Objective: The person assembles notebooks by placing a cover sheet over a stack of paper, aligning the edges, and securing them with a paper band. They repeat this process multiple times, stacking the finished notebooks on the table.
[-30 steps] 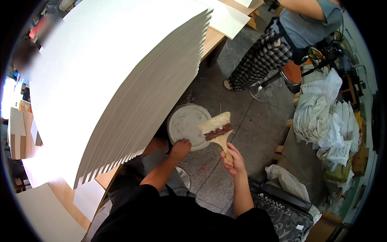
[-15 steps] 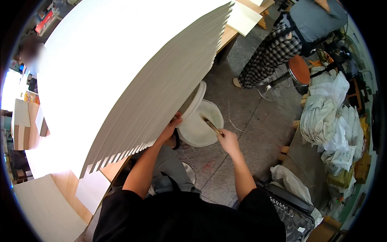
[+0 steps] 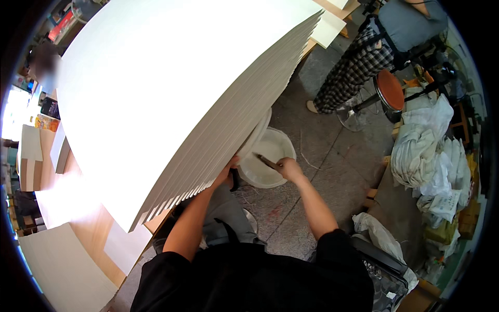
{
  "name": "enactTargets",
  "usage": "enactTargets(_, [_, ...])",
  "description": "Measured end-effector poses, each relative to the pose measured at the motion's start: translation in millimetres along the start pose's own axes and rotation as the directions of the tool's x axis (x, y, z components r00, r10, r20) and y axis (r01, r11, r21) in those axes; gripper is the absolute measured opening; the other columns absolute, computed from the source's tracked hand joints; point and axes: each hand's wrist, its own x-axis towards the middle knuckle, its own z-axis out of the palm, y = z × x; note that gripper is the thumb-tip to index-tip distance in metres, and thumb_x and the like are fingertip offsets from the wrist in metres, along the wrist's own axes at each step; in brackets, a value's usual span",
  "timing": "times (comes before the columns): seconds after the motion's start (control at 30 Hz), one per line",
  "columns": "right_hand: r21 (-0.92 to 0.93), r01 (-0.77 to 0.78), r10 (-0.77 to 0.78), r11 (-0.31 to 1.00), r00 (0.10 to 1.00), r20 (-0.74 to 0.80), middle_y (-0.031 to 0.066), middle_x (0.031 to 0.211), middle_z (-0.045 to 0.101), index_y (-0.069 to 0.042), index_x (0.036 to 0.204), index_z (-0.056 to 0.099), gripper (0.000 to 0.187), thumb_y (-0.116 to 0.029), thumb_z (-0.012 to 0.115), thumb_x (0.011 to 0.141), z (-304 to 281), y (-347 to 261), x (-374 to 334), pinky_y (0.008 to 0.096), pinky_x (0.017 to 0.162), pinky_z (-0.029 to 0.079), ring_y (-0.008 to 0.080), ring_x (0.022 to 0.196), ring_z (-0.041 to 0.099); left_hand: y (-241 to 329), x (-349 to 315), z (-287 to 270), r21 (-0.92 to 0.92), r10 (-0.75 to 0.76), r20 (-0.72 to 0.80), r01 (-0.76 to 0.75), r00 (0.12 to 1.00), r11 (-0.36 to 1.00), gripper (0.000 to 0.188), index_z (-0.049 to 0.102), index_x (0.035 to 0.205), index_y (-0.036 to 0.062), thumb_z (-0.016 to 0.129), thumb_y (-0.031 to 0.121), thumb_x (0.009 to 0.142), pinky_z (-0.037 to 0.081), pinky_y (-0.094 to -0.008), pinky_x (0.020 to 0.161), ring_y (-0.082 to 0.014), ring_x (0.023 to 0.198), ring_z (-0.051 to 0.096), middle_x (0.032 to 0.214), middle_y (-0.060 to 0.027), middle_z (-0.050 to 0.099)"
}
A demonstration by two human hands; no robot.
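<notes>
My right hand (image 3: 291,170) is closed round the wooden handle of a flat brush (image 3: 267,160), its dark bristle end pointing left over the mouth of a white bucket (image 3: 278,148). Pale material coats the bucket's inside. A round white lid (image 3: 262,126) is tilted up at the bucket's left side, partly behind the stack. My left hand (image 3: 227,170) grips the lid's lower edge, its fingertips partly hidden. Above and left of that hand spreads a thick stack of large white sheets (image 3: 171,78), with fanned, stepped edges overhanging the table.
More board lies on the wooden table (image 3: 86,229) at left. A person in checked trousers (image 3: 345,73) stands at upper right beside a stool with a round orange-brown seat (image 3: 389,89). White sacks (image 3: 416,156) are piled at right. A black chair (image 3: 382,265) sits behind my right arm.
The brush has swung flatter and shifted slightly left over the bucket, with my right hand closer to its rim. The view has moved a little, so the stack appears further right.
</notes>
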Motion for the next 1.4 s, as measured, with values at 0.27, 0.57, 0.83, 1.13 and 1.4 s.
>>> enactTargets(0.27, [0.835,-0.082,0.123,0.543,0.992,0.018,-0.0015,0.09,0.07,-0.001,0.126,0.073,0.034,-0.027,0.059,0.109,-27,42,-88,0.0262,0.056,0.043,0.0078,0.067,0.057,-16,7,-3,-0.043,-0.046,-0.016,0.045,0.999,0.998,0.029,0.066,0.121,-0.0017,0.076,0.008,0.096,0.065,-0.0289,0.063,-0.0173,0.078,0.069,0.107,-0.0104,0.069])
enactTargets(0.57, [-0.065,0.232,-0.24,0.971,0.91,-0.338,0.0113,0.099,0.078,-0.002,0.122,0.073,0.028,-0.016,0.063,0.099,-1,7,-52,0.0384,0.067,0.056,0.0232,0.079,0.074,-19,3,4,-0.06,-0.041,-0.003,0.041,0.999,0.997,0.031,0.062,0.124,-0.0014,0.074,0.011,0.098,0.064,-0.0278,0.066,-0.017,0.081,0.069,0.108,-0.0087,0.064])
enactTargets(0.83, [-0.522,0.081,-0.042,0.849,0.995,0.086,0.0187,0.113,0.077,-0.006,0.112,0.078,0.026,-0.007,0.063,0.091,55,-38,23,0.0459,0.085,0.06,0.0354,0.1,0.076,5,-5,22,-0.013,-0.087,0.05,0.087,0.995,0.996,0.027,0.062,0.123,0.0004,0.069,0.017,0.103,0.062,-0.0284,0.074,-0.0127,0.082,0.067,0.105,-0.0064,0.063])
enactTargets(1.13, [0.856,-0.189,0.047,0.481,0.981,0.19,-0.0006,0.097,0.07,-0.004,0.135,0.068,0.035,-0.023,0.063,0.106,-44,35,-97,0.0246,0.066,0.047,0.0062,0.076,0.058,-9,10,20,-0.039,-0.071,0.019,0.071,0.997,0.997,0.024,0.062,0.121,0.0008,0.069,0.014,0.103,0.062,-0.0275,0.07,-0.0143,0.082,0.067,0.103,-0.0069,0.064])
enactTargets(1.4, [0.987,-0.154,-0.008,0.043,0.988,0.154,-0.0022,0.086,0.059,-0.004,0.135,0.064,0.041,-0.033,0.065,0.108,5,56,-131,0.0226,0.056,0.039,0.0067,0.064,0.051,-5,12,32,0.081,-0.078,0.088,0.071,0.993,0.994,0.025,0.062,0.121,0.0011,0.07,0.014,0.102,0.063,-0.0323,0.07,-0.0185,0.084,0.069,0.107,-0.0077,0.064])
